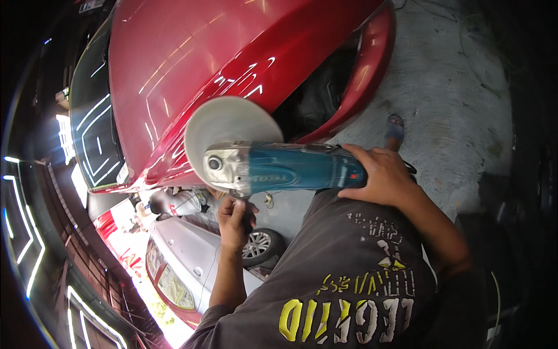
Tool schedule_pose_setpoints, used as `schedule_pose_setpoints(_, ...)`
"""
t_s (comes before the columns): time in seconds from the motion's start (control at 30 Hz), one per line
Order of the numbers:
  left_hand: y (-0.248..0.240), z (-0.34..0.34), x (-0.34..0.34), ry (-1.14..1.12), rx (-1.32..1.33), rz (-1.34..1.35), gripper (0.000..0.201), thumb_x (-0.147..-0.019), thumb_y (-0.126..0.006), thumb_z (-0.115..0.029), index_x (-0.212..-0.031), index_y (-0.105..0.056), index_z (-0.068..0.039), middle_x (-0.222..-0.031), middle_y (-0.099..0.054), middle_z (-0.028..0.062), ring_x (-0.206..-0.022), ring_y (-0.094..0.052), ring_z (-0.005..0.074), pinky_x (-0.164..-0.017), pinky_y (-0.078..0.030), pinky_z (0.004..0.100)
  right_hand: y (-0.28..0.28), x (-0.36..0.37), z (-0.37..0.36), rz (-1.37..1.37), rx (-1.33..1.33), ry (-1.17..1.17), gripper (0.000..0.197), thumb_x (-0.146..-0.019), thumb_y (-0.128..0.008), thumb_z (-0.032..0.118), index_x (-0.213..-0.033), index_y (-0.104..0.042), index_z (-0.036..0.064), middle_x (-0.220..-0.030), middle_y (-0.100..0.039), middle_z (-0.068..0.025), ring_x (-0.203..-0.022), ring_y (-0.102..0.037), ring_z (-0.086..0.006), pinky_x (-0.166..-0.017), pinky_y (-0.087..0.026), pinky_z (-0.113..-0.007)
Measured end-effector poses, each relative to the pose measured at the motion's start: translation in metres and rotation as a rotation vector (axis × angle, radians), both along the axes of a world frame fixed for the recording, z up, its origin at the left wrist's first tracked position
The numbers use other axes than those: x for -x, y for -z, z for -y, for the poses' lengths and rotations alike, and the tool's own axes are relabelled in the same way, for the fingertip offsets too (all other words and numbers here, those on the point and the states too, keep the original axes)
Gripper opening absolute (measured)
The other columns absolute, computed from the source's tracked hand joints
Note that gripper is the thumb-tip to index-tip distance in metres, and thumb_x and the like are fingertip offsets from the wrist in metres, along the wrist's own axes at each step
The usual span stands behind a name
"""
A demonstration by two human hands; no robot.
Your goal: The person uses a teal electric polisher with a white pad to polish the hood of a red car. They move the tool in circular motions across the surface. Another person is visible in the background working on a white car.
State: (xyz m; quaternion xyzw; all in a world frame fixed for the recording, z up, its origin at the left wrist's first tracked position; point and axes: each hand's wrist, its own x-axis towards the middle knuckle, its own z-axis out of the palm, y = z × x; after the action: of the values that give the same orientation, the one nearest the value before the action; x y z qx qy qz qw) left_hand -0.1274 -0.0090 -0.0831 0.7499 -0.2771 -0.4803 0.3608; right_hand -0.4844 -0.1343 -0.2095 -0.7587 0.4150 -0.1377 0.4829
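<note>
A teal power polisher (290,168) with a metal head lies crosswise in front of me, and its round pale pad (232,116) looks smeared as if spinning. My right hand (381,177) is closed around the rear of the teal body. Below the metal head, my left hand (235,221) grips the dark side handle. Beyond the tool is the glossy red car's front fender (256,64). The pad overlaps it in the head view; whether its face touches the paint is hidden. Beside the pad, a dark headlight opening (314,96) shows in the car's front.
A silver car (186,256) stands at the lower left, with a person (177,203) low down beyond it. On the grey concrete floor (442,99) to the right is a foot in a sandal (395,125). Bright light strips (26,232) line the left side.
</note>
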Motion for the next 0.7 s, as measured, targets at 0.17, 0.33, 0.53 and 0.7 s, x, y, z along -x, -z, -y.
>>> schedule_pose_setpoints(0.17,0.018,0.075,0.107,0.184,-0.196,0.042,0.027,-0.105,-0.070,-0.027,-0.113,-0.062,-0.002,-0.081,-0.073,0.0098,-0.053,-0.057,0.0089,-0.049,-0.044,0.0238,0.039,0.075,-0.004,-0.013,-0.080,0.298,0.096,-0.069,-0.097,0.039,-0.151,-0.054,0.0136,-0.112,-0.075,-0.0244,-0.105,-0.074,-0.0416,-0.094,-0.059,-0.048)
schedule_pose_setpoints(0.33,0.031,0.164,0.183,0.442,-0.071,0.086,0.041,-0.102,-0.073,-0.025,-0.131,-0.061,0.002,-0.081,-0.073,0.0075,-0.058,-0.061,0.0090,-0.049,-0.045,0.0267,0.081,0.132,0.019,0.044,-0.211,0.479,0.088,-0.071,-0.097,0.033,-0.145,-0.058,0.0039,-0.120,-0.075,-0.0230,-0.113,-0.075,-0.0354,-0.099,-0.058,-0.043)
schedule_pose_setpoints(0.53,0.031,0.178,0.195,0.616,-0.039,0.250,0.039,-0.105,-0.069,-0.025,-0.133,-0.055,-0.001,-0.090,-0.074,0.0110,-0.056,-0.057,0.0079,-0.048,-0.043,0.0244,0.098,0.141,0.025,0.061,-0.314,0.492,0.094,-0.068,-0.099,0.039,-0.143,-0.059,-0.0017,-0.124,-0.074,-0.0227,-0.119,-0.072,-0.0340,-0.103,-0.056,-0.042)
schedule_pose_setpoints(0.7,0.033,0.155,0.196,0.537,-0.035,0.224,0.037,-0.106,-0.068,-0.023,-0.132,-0.054,-0.002,-0.087,-0.072,0.0110,-0.054,-0.056,0.0079,-0.045,-0.042,0.0250,0.114,0.134,0.025,0.106,-0.281,0.438,0.100,-0.067,-0.098,0.043,-0.146,-0.057,-0.0032,-0.130,-0.071,-0.0254,-0.123,-0.069,-0.0346,-0.107,-0.053,-0.043)
